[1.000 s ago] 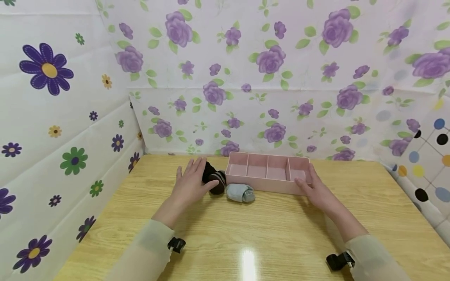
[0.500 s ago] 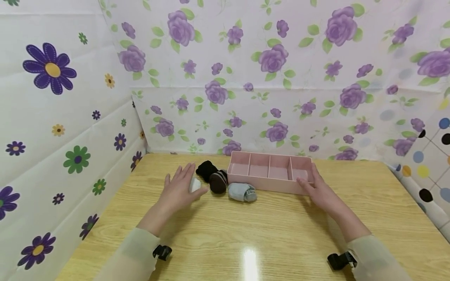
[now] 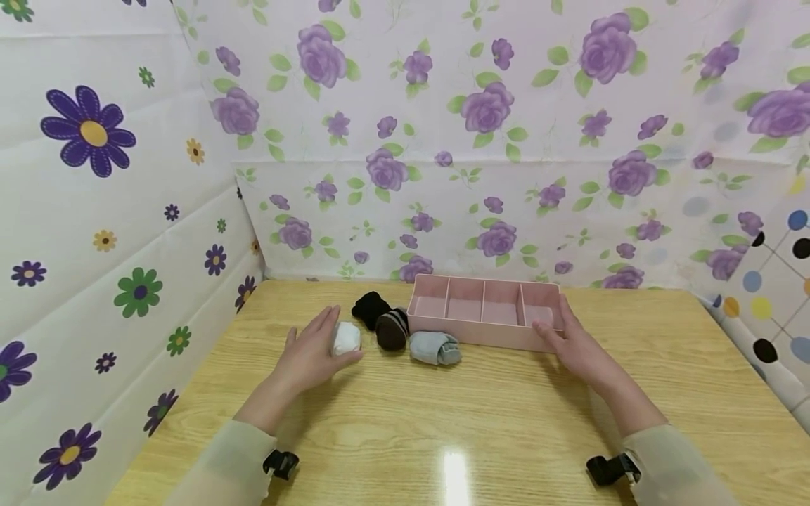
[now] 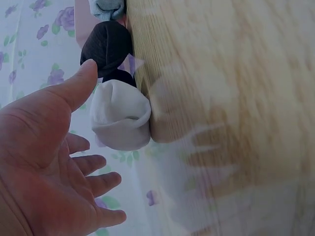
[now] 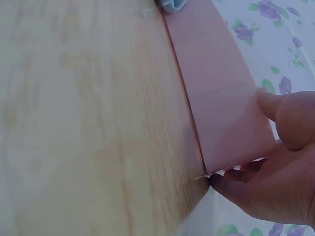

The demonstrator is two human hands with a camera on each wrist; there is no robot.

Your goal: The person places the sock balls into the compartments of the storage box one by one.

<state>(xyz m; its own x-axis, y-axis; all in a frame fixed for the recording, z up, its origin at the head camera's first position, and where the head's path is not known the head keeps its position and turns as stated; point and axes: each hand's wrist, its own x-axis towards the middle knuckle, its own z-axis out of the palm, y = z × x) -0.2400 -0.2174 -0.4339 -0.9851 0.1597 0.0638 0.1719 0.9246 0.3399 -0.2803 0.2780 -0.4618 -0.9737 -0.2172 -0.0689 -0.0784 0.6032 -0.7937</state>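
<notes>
My left hand (image 3: 311, 351) stands beside a white rolled-up sock (image 3: 346, 339), fingers extended behind it and thumb in front. In the left wrist view a gap shows between the fingers (image 4: 104, 183) and the white sock (image 4: 120, 115). Just right of it lie a black sock bundle (image 3: 370, 310), a dark brown rolled sock with pale stripes (image 3: 391, 330) and a grey-blue rolled sock (image 3: 434, 348). A pink divided box (image 3: 481, 332) stands behind the grey-blue one. My right hand (image 3: 579, 351) holds the box's right end, thumb at the front rim and fingers along the end wall.
The wooden table (image 3: 405, 429) reaches back to a flowered cloth (image 3: 392, 211), and another cloth (image 3: 114, 232) runs along its left side. The box's several compartments show bare floors.
My left hand has moved left and toward me, away from the dark socks. The white sock, hidden at first, has come along to the left. My right hand stays on the box.
</notes>
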